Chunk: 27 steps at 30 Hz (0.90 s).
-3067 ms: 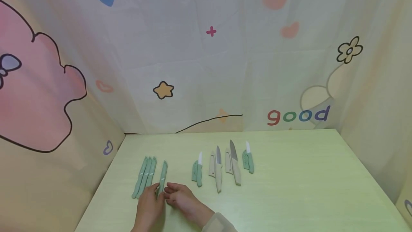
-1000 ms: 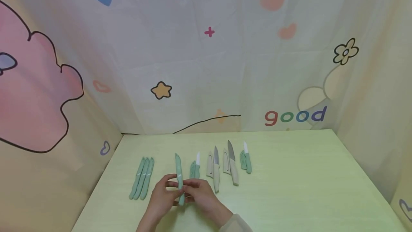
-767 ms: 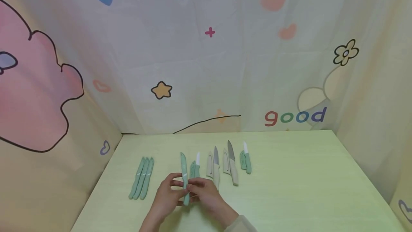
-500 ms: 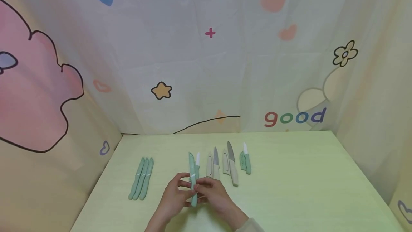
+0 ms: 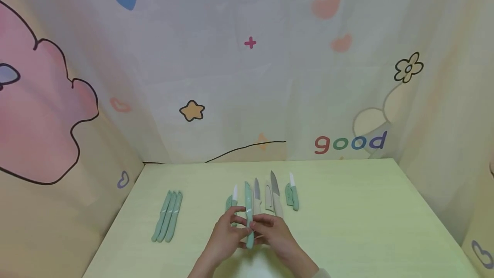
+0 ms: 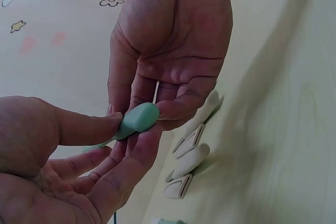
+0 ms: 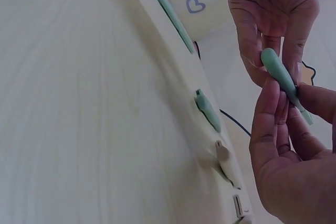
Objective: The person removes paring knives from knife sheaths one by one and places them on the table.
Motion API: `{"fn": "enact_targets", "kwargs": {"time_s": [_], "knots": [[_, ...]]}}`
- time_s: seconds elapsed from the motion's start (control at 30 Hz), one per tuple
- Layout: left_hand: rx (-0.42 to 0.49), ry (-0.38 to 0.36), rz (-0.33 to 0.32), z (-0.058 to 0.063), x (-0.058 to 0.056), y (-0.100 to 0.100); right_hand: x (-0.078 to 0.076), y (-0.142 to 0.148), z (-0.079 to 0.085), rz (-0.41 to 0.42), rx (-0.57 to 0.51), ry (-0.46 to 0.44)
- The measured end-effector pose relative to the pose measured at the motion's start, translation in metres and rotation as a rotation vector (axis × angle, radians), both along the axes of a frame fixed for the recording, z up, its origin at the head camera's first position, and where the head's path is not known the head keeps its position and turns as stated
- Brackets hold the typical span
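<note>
A slim green sheathed knife (image 5: 248,196) stands out in front of me in the head view, its tip pointing away. My left hand (image 5: 225,236) pinches its handle from the left between thumb and fingers. From the right, my right hand (image 5: 278,236) grips the same handle, fingertips meeting the left ones. In the left wrist view the rounded green handle end (image 6: 142,117) pokes out between both hands. Behind the hands, a beige knife with a grey blade (image 5: 257,188) and a green paring knife with a white blade (image 5: 235,193) are partly covered.
Three matching green sheathed knives (image 5: 167,216) lie side by side on the table (image 5: 347,226) at left. Right of the hands are a larger beige knife (image 5: 275,185), its beige sheath (image 5: 269,196), and another green paring knife (image 5: 295,196) beside its green sheath (image 5: 288,194). A printed curtain (image 5: 231,76) closes the back.
The green sheathed knife, earlier lying beside the three others, has been picked up. Both hands have carried it rightward, past the left paring knife to in front of the beige knife.
</note>
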State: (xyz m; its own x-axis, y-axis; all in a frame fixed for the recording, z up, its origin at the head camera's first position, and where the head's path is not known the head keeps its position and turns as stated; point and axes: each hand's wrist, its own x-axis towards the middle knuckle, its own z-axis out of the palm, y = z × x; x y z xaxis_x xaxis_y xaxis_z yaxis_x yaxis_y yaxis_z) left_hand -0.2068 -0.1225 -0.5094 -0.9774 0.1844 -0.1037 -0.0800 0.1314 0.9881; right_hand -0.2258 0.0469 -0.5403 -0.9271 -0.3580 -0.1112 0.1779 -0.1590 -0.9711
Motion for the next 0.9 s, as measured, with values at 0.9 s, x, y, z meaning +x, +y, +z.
{"fn": "enact_targets", "kwargs": {"time_s": [0.9], "knots": [[0.106, -0.023, -0.04, -0.007, 0.001, 0.051, 0.015, 0.051, 0.005, -0.079, 0.08, -0.032]]}}
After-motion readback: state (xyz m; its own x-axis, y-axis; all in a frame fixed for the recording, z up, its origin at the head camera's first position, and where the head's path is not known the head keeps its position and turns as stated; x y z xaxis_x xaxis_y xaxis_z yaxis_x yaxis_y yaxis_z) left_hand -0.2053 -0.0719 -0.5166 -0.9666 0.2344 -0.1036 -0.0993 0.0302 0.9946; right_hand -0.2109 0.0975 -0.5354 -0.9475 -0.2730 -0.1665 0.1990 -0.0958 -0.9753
